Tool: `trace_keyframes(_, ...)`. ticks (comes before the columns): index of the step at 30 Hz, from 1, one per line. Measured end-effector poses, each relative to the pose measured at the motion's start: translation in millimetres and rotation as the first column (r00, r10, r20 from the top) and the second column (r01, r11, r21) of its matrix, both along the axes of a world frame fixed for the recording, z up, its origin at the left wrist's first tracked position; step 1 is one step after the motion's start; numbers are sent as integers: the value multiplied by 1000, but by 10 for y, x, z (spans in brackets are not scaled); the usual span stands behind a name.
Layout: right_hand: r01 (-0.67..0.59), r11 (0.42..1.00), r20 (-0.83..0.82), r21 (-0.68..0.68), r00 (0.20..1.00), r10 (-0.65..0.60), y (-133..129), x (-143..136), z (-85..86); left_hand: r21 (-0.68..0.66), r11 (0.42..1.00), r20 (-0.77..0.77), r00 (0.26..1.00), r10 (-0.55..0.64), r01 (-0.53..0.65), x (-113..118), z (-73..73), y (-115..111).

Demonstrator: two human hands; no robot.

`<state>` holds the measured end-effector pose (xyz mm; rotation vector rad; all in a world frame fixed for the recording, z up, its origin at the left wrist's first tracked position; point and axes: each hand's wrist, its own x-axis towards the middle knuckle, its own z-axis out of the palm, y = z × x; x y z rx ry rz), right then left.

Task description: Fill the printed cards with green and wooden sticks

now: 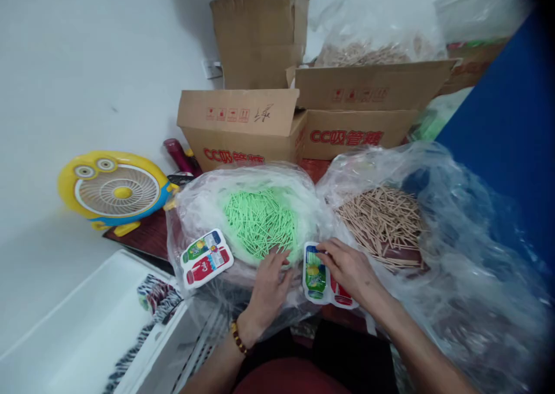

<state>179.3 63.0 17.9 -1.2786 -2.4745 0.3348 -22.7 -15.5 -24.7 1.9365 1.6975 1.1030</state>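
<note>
Thin green sticks (255,220) lie heaped in an opened clear plastic bag. At the near edge of this heap is my left hand (269,287), its thumb and fingers apart; whether a stick touches the fingertips is not clear. My right hand (347,267) rests over a flat packet (315,284) printed with a green bottle and a red one. Its thumb and forefinger close together at the packet's upper part, where light green shows; what they pinch is too small to make out. The hand covers part of the red bottle. A second such packet (207,259) lies on the plastic at left.
Brown sticks (384,223) fill another opened bag at right. Cardboard boxes (359,128) stand behind, with a bag of brown sticks (364,54) at the back. A yellow fan (119,188) is at left, above a white container (87,319). A blue panel (503,133) borders the right.
</note>
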Motion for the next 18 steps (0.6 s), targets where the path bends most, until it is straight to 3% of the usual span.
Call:
trace_keyframes(2, -73, 997, 54, 14, 996, 72, 30, -278, 8, 66, 991, -32, 992, 120, -118, -340, 39, -42)
trace_keyframes(5, -193, 980, 170, 36, 968, 185, 153, -713, -27, 136, 942, -166, 930, 328, -308, -1032, 53, -72)
trace_keyframes(8, -331, 942, 287, 54, 909, 303, 298, -1074, -118, 145, 907, -375, 826, 421, -396, -1702, 8, -74)
trace_keyframes(10, -418, 905, 332, 75, 866, 373, 373, -1245, -190, 141, 880, -477, 747, 462, -454, -2010, -56, -76)
trace_keyframes(13, -488, 866, 370, 107, 828, 421, 457, -1406, -276, 82, 856, -573, 679, 459, -510, -2225, -175, -78)
trace_keyframes(18, -530, 832, 417, 163, 801, 429, 568, -1564, -328, -37, 858, -602, 696, 390, -513, -2281, -247, -41)
